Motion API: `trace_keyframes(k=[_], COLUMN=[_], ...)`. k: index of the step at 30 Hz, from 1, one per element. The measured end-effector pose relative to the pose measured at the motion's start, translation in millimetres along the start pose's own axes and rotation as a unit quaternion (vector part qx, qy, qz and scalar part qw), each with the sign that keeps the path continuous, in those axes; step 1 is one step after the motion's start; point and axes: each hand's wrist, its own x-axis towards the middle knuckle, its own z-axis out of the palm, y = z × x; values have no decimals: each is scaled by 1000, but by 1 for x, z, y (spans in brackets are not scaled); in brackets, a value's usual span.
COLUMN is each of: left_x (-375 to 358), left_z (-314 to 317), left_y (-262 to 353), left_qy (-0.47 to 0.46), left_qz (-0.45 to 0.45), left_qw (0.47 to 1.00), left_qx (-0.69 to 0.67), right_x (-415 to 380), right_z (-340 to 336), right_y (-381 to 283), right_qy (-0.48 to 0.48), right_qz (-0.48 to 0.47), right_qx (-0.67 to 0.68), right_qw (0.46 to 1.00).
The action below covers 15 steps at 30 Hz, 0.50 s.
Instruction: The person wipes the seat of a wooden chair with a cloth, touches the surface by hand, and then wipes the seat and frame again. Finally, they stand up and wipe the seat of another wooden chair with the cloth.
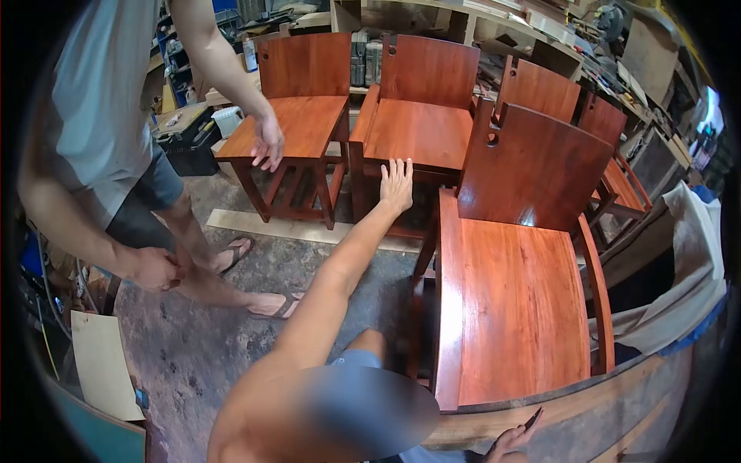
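Observation:
My left arm reaches forward, and my left hand (396,187) has its fingers stretched out. It overlaps the front edge of a glossy reddish-brown wooden chair (421,133) at the back middle. Low at the bottom edge, my right hand (509,445) is closed around a small dark flat object (533,418), whose kind I cannot tell. Nearest to it stands a larger-looking chair (521,301) of the same wood, with shiny seat and a notched, holed backrest corner. Further left is another such chair (297,123) without visible armrests.
At left a person (100,131) in sandals stands, one hand (268,140) hanging by the left chair. More chairs (540,86) stand behind at right. A plank (309,233) lies on the floor. A cloth (691,247) drapes at right; a black toolbox (189,143) sits behind the person.

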Motion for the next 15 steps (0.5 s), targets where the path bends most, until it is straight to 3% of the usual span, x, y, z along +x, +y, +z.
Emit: trace_keyframes(k=[2, 5, 8, 12, 13, 15], left_x=[0, 5, 5, -5, -11, -28], left_z=[-5, 15, 15, -21, -17, -5], left_y=[6, 17, 33, 35, 29, -7], left_qy=[-16, 60, 48, 58, 123, 131], left_qz=[-1, 10, 31, 129, 118, 130], left_qw=[1000, 998, 998, 987, 977, 954], left_qx=[-4, -12, -39, -81, -126, -236], right_x=[-2, -5, -13, -21, -21, -23], right_z=[-1, -4, -14, -9, -7, 4], right_y=[-6, -3, -20, -11, -9, 1], right_qy=[-2, 15, 27, 30, 27, 37], right_qz=[-5, -4, 7, 32, 38, 22], right_qx=[-13, 8, -6, 29, 40, 45], right_qw=[1000, 1000, 1000, 999, 998, 998])
